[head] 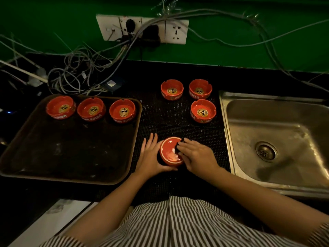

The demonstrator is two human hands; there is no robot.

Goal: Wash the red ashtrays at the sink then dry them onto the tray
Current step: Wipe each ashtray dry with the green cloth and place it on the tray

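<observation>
An upturned ashtray (pixel 170 151) is being held between both hands on the black mat (pixel 178 114) of the desk (pixel 231 77), between the tray (pixel 71 157) and the sink (pixel 274 139). The left hand (pixel 151 157) is being stretched forward from the lower left, its palm pressed to the ashtray's left wall, the thumb curled round the near edge and the fingers kept nearly straight and pointing away from the person. The right hand (pixel 195 155) is being reached in from the lower right, its back turned up and its fingers bent down onto the ashtray's right side, where a small dark thing (pixel 179 146) is being pressed against the red surface; what that thing is cannot be told. The ashtray is being kept base upward, its mouth facing down, with the flat red underside and pale ring edge shown to the camera; being round, it is offering no clear long axis. Three ashtrays (pixel 91 109) are being kept in a row along the far edge of the tray, mouths up, the lion prints visible inside. Three more ashtrays (pixel 200 89) are being left mouth up on the mat, further back, beside the sink's left rim. A striped shirt (pixel 178 225) is being worn by the person.
</observation>
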